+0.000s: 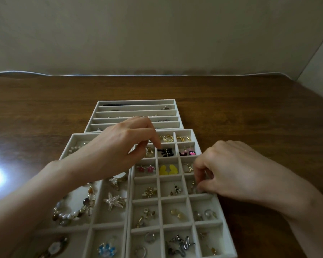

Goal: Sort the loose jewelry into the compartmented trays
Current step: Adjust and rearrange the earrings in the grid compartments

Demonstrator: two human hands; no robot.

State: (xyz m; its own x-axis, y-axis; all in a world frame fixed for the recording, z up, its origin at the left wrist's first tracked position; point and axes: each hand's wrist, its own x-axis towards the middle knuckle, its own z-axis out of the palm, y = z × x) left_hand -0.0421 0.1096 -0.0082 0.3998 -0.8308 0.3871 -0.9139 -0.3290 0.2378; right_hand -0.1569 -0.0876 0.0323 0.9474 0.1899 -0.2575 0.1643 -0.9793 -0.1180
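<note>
brown wood desk [250,108] against a plain beige wall; lamp glare on the far left of the desk.

left tray [65,146], large cells: bead bracelet [71,215] and starfish clip [112,201] already in place.

left hand [117,144]: fingers curled, index tip pointing down at the black earrings [166,152] in the second row of the grid tray [184,130]. cannot tell whether it grips anything.

right hand [233,168]: fingers curled into the right column, fourth row, by a small earring [192,185]. pinch or just touch: cannot tell.

judgement: i am seating pieces into single cells. best to lower each one straight down, let go only once it is on the felt, and keep pairs together.

obstacles: cell walls are close and the neighbouring cells are full, so a dragged finger could flick a piece over a divider. my left forearm crosses above the left tray. slotted tray [136,101] behind stays clear of both hands.
</note>
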